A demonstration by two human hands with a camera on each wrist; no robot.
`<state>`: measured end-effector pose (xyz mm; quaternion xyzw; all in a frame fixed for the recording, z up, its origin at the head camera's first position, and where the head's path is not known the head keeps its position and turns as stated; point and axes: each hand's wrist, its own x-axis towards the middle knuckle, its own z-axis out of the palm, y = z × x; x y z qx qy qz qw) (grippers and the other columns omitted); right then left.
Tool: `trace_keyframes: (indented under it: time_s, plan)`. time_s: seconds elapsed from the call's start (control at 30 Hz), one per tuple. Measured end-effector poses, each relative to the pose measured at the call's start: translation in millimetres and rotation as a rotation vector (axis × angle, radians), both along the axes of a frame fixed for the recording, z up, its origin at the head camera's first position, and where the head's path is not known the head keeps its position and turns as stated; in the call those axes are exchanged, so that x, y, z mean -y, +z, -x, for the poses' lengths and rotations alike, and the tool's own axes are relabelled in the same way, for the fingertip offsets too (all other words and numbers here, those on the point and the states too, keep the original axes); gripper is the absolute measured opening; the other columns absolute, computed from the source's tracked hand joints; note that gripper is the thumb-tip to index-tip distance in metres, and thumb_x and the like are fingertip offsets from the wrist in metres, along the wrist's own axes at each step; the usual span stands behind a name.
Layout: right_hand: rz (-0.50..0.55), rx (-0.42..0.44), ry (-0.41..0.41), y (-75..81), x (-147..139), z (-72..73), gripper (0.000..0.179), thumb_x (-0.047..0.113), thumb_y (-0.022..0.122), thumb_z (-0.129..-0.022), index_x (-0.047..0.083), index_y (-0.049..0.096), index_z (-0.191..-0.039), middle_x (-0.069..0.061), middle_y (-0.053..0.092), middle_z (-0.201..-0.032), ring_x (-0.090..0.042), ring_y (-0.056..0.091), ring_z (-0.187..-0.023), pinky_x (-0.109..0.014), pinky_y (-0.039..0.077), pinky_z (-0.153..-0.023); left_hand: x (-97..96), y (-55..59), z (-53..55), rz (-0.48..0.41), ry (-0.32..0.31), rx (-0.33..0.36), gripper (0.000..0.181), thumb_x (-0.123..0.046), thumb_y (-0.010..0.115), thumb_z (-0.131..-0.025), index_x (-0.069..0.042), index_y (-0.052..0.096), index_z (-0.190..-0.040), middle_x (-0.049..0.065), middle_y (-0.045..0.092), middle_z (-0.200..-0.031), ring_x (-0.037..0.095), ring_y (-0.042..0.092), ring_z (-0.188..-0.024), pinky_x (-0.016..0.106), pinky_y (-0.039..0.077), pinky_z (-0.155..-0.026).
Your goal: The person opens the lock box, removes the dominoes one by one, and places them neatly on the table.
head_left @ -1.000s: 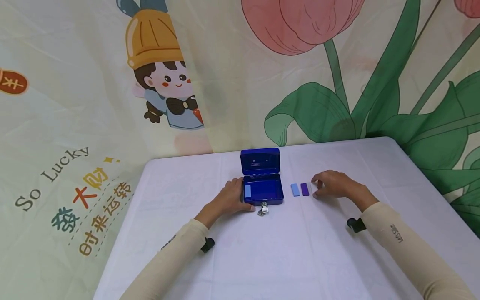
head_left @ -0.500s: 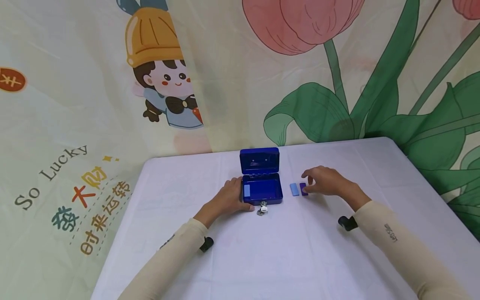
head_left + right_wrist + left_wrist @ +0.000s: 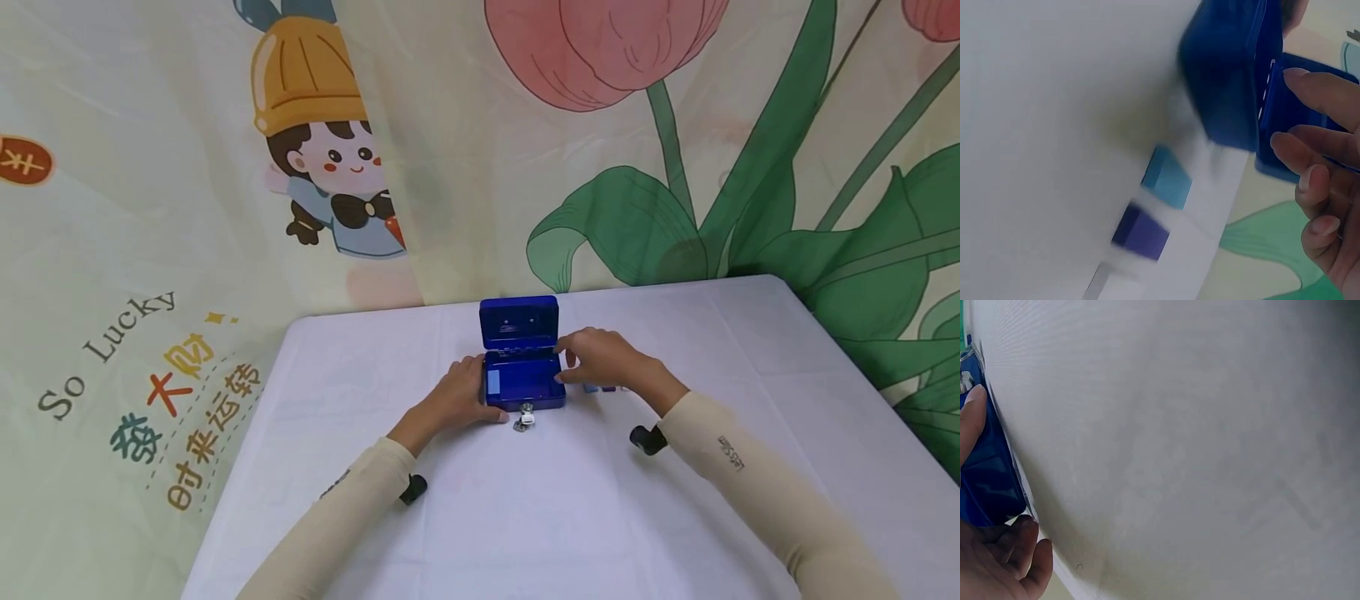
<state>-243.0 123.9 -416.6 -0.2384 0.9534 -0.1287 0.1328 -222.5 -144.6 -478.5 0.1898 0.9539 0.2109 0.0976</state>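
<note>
A small blue cash box stands on the table with its lid raised. My left hand grips its left side, thumb at the front near the keys hanging from the lock. Inside, against the left wall, lies a light-blue block. My right hand is over the box's right edge, thumb and fingers apart with nothing visible between them. In the right wrist view, another light-blue block, a purple block and a partly cut-off white block lie in a row beside the box.
A white cloth covers the table. Behind it hangs a printed backdrop with flowers and a cartoon figure. In the head view, my right hand partly hides the row of blocks.
My right hand has moved left from beside the white block, over the purple block, to the box's right edge. The left hand and the box have stayed in place.
</note>
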Motion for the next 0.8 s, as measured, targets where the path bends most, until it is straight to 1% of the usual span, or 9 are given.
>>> trace_keyframes:
  time_s: [0.13, 0.23, 0.3, 0.47, 0.63, 0.73, 0.8]
  plan:
    - [0.0, -0.014, 0.045, -1.2, 18, 0.1, 0.052, 0.035, 0.079, -0.087, 0.007, 0.066, -0.129, -0.001, 0.07, -0.092, -0.018, 0.063, -0.087, -0.036, 0.056, -0.078, -0.4, 0.7, -0.4, 0.003, 0.004, 0.007, 0.114, -0.053, 0.087, -0.072, -0.006, 0.025, -0.157, 0.017, 0.045, -0.149, 0.033, 0.043, -0.13, 0.049, 0.037, -0.114]
    - [-0.002, -0.017, 0.07, -5.5, 29, 1.1, 0.053, 0.037, 0.079, -0.087, 0.007, 0.067, -0.129, 0.001, 0.068, -0.084, -0.017, 0.061, -0.081, -0.034, 0.055, -0.075, -0.8, 0.6, -0.4, 0.01, 0.003, 0.008, 0.114, -0.054, 0.086, -0.073, -0.006, 0.025, -0.157, 0.017, 0.046, -0.148, 0.033, 0.043, -0.129, 0.048, 0.037, -0.114]
    - [-0.007, -0.018, 0.084, -8.9, 36, 2.1, 0.053, 0.037, 0.079, -0.087, 0.008, 0.067, -0.13, 0.002, 0.068, -0.082, -0.016, 0.061, -0.077, -0.033, 0.056, -0.075, -1.1, 0.7, -0.5, 0.013, 0.002, 0.01, 0.114, -0.054, 0.086, -0.073, -0.005, 0.026, -0.156, 0.017, 0.046, -0.147, 0.033, 0.044, -0.129, 0.048, 0.037, -0.114]
    - [-0.024, -0.027, 0.114, -15.0, 50, 4.8, 0.053, 0.039, 0.08, -0.086, 0.01, 0.068, -0.129, 0.001, 0.071, -0.083, -0.014, 0.063, -0.075, -0.032, 0.057, -0.075, -0.9, 1.3, -0.9, 0.017, 0.005, 0.016, 0.114, -0.053, 0.086, -0.073, -0.004, 0.026, -0.156, 0.018, 0.046, -0.147, 0.033, 0.044, -0.128, 0.048, 0.037, -0.114]
    - [-0.028, -0.045, 0.146, -15.2, 61, 4.5, 0.052, 0.038, 0.08, -0.086, 0.009, 0.068, -0.128, -0.001, 0.073, -0.087, -0.013, 0.063, -0.073, -0.031, 0.058, -0.075, 0.0, 1.4, -0.5, 0.017, -0.004, 0.013, 0.114, -0.054, 0.085, -0.074, -0.003, 0.026, -0.156, 0.018, 0.046, -0.147, 0.033, 0.044, -0.129, 0.048, 0.037, -0.114]
    - [-0.025, -0.046, 0.158, -16.0, 67, 4.3, 0.053, 0.037, 0.081, -0.086, 0.008, 0.068, -0.128, -0.003, 0.074, -0.092, -0.014, 0.063, -0.073, -0.033, 0.058, -0.077, 0.5, 0.8, 0.2, 0.023, -0.01, 0.01, 0.113, -0.054, 0.085, -0.074, -0.003, 0.026, -0.156, 0.018, 0.046, -0.147, 0.033, 0.044, -0.129, 0.048, 0.037, -0.114]
    - [-0.025, -0.047, 0.163, -17.1, 71, 4.3, 0.053, 0.037, 0.08, -0.086, 0.008, 0.068, -0.128, -0.004, 0.075, -0.096, -0.014, 0.064, -0.076, -0.035, 0.058, -0.081, 0.7, 0.4, 0.6, 0.024, -0.013, 0.006, 0.113, -0.054, 0.085, -0.073, -0.003, 0.027, -0.155, 0.019, 0.047, -0.146, 0.034, 0.044, -0.128, 0.048, 0.038, -0.113]
